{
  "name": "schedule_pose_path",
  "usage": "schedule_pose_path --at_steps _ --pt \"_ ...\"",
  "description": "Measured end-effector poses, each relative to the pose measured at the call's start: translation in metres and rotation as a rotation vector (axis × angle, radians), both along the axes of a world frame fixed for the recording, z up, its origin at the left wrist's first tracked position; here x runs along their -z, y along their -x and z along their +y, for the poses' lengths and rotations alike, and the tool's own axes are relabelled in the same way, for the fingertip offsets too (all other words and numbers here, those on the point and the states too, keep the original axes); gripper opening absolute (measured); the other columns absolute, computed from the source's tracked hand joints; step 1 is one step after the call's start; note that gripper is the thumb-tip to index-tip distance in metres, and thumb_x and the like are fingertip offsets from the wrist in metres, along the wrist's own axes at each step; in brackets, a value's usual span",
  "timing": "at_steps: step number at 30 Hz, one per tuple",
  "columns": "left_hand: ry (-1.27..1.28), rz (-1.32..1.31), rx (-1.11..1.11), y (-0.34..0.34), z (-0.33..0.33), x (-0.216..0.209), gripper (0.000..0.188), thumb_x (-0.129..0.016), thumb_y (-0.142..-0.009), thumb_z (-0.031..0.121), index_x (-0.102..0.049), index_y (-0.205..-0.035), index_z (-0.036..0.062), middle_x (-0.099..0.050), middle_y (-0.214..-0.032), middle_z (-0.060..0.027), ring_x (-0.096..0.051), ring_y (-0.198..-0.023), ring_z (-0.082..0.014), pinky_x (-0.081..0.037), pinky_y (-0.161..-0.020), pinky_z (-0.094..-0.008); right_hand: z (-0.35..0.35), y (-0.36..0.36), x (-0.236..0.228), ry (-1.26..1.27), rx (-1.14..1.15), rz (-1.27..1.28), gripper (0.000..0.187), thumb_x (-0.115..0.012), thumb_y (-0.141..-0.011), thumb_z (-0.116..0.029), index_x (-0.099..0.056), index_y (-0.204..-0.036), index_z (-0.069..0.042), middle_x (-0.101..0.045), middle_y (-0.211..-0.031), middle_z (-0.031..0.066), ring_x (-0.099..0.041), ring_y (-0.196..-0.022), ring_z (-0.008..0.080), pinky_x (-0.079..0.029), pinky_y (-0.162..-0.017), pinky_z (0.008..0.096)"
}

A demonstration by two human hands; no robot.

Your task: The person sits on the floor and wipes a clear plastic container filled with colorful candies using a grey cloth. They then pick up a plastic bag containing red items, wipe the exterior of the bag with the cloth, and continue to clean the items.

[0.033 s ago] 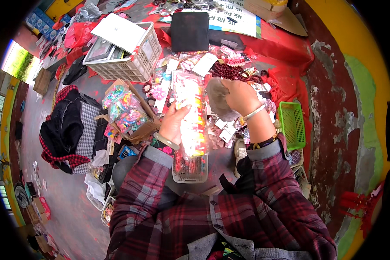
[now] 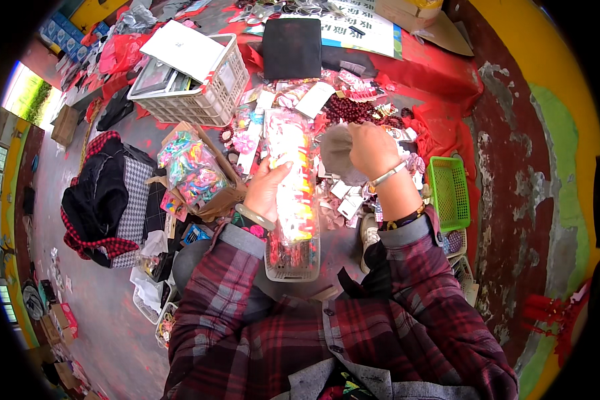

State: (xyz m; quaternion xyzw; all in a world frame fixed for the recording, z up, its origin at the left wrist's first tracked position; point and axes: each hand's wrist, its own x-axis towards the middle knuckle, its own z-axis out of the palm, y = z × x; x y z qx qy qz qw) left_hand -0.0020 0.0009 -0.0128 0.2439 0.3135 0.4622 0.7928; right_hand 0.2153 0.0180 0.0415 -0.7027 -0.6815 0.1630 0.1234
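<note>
My left hand [image 2: 267, 190] grips the side of a long clear plastic pack [image 2: 293, 180] filled with small colourful items. The pack stands on end in a small clear basket [image 2: 292, 267] that rests on my lap and holds red pieces. My right hand [image 2: 370, 148] is closed on a grey cloth piece [image 2: 337, 155] just right of the pack's top. Both wrists wear bangles, and my sleeves are red plaid.
A white plastic crate [image 2: 210, 100] with a white board stands at the back left, with a black square pad [image 2: 292, 48] beside it. A bag of colourful hair ties [image 2: 193, 175], dark red beads [image 2: 350, 110], a green basket [image 2: 449, 193] and a clothes pile [image 2: 100, 200] surround me.
</note>
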Motion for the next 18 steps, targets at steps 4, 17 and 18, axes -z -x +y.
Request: schedule_pose_path --at_steps 4,17,18 --pt "0.012 0.032 0.008 0.002 0.001 0.003 0.034 -0.054 -0.090 0.004 -0.046 -0.123 0.0035 -0.061 -0.110 -0.0098 -0.061 -0.098 -0.0212 -0.052 -0.083 -0.0377 0.002 -0.003 -0.006 -0.124 0.089 0.074 0.023 -0.059 -0.075 -0.021 -0.069 -0.084 -0.003 -0.066 -0.082 0.0205 -0.064 -0.073 0.0333 -0.050 -0.068 0.0404" --pt "-0.058 0.088 0.034 -0.007 -0.005 -0.005 0.029 -0.052 -0.089 0.001 -0.047 -0.118 0.0029 -0.062 -0.092 -0.0092 -0.064 -0.073 -0.0188 -0.055 -0.061 -0.0327 0.016 -0.015 0.009 -0.151 0.278 1.400 0.014 -0.058 -0.088 -0.011 -0.062 -0.098 -0.002 -0.062 -0.083 0.0016 -0.057 -0.074 0.0103 -0.048 -0.068 0.0252" --pt "-0.057 0.092 0.031 -0.008 -0.006 -0.004 0.030 -0.051 -0.089 0.000 -0.047 -0.118 0.0033 -0.062 -0.092 -0.0092 -0.064 -0.073 -0.0187 -0.055 -0.061 -0.0328 0.015 -0.010 0.008 -0.070 0.251 1.504 0.014 -0.057 -0.089 -0.011 -0.061 -0.100 -0.003 -0.062 -0.084 0.0023 -0.058 -0.075 0.0109 -0.048 -0.068 0.0254"
